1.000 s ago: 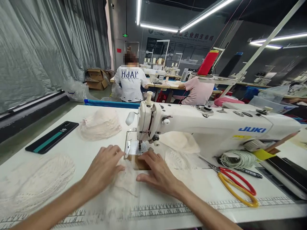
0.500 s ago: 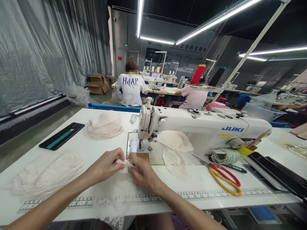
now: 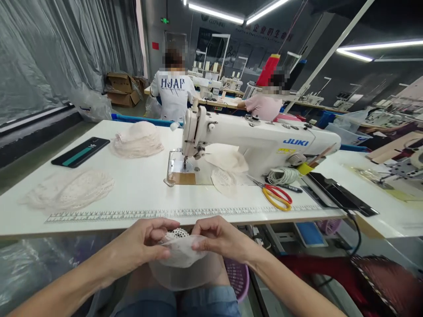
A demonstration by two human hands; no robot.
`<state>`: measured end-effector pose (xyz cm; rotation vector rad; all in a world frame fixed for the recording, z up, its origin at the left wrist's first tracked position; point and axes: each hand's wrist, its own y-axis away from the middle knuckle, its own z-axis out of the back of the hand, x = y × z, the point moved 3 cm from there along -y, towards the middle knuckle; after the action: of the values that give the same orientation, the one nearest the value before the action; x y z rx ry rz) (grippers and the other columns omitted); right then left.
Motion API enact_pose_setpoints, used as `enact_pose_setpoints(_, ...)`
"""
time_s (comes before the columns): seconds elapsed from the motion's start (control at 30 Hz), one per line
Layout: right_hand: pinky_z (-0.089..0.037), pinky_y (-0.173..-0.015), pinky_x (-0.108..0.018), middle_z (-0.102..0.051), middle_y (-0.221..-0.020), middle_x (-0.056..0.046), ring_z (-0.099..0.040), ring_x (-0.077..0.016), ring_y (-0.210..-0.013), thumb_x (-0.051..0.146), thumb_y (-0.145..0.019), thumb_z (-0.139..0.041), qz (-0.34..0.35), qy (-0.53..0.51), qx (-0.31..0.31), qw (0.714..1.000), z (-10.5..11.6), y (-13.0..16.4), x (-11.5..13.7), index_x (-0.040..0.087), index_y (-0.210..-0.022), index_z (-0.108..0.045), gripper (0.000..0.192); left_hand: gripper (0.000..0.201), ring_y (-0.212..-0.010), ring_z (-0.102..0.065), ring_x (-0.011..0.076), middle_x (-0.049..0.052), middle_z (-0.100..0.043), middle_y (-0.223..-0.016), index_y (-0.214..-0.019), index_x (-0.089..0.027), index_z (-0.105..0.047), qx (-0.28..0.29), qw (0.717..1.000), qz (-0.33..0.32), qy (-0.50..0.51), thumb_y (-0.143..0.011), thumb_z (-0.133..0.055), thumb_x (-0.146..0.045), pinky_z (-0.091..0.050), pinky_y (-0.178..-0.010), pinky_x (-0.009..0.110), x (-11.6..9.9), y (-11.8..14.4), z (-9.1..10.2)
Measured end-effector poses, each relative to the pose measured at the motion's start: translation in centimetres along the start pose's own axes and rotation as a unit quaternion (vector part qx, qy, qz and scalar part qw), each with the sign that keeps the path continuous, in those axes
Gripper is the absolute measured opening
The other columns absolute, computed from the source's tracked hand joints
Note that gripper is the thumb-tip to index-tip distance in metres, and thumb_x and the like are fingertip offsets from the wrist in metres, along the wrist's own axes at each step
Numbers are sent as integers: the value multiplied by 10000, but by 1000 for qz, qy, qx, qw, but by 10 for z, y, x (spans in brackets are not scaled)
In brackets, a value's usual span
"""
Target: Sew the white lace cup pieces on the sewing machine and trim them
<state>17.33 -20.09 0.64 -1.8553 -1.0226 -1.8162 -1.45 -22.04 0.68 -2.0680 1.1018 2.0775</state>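
Over my lap, in front of the table edge, both hands hold a sheer white fabric piece [image 3: 185,257] with a lace patch [image 3: 179,234] showing at its top. My left hand [image 3: 150,240] pinches its left side between thumb and fingers. On the right side, my right hand [image 3: 218,240] grips the edge the same way. Beyond the hands stands a white sewing machine [image 3: 231,132]; cream fabric pieces [image 3: 228,160] lie beside its needle area. A stack of lace pieces [image 3: 79,189] lies at the left, with another fabric stack [image 3: 137,140] behind it.
Red-and-yellow scissors [image 3: 276,197] lie right of the machine, near a coil of cord [image 3: 283,175]. A black phone-shaped object [image 3: 81,152] rests at the left. A printed ruler [image 3: 132,215] runs along the front edge. Two people [image 3: 173,94] sit at machines ahead.
Both hands have moved from the tabletop near the needle plate down and back over my lap, bringing the sheer fabric along. The view has tilted downward.
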Motion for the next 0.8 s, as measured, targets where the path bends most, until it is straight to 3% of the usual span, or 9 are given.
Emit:
enact_pose_setpoints(0.1,-347,-556,-204,-568,-639,9,-460,-83,-573,420,-656,-751,-12,29,-12,999,-3,12,-18,113,-700,-609,341,562,-889,-618,227,49,-710,-877,-1080,-138,-597,25,999,18,21,-576,-783,-305,-445,-779,279,20,-2,-21)
enact_pose_setpoints(0.3,-286,-500,-192,-500,-582,47,-400,-74,-547,457,-613,-769,-15,108,-21,994,-3,25,-43,128,-672,-576,386,413,-632,-605,169,42,-705,-713,-859,-126,-646,-20,999,34,-18,-648,-722,-474,-412,-591,237,45,-7,-39)
enact_pose_setpoints(0.53,-252,-518,-210,-381,-572,44,-328,-77,-559,555,-813,-526,30,118,-20,992,-6,31,-47,134,-614,-499,467,486,-732,-630,208,65,-711,-789,-976,-110,-637,1,999,24,24,-621,-757,-419,-456,-707,294,41,-3,-41)
enact_pose_setpoints(0.8,-269,-510,-202,-408,-603,31,-348,-86,-582,524,-819,-523,44,119,-43,991,-9,29,-56,141,-640,-502,423,494,-818,-636,225,56,-706,-840,-1028,-140,-620,11,999,23,27,-613,-765,-366,-460,-794,325,49,-8,-40)
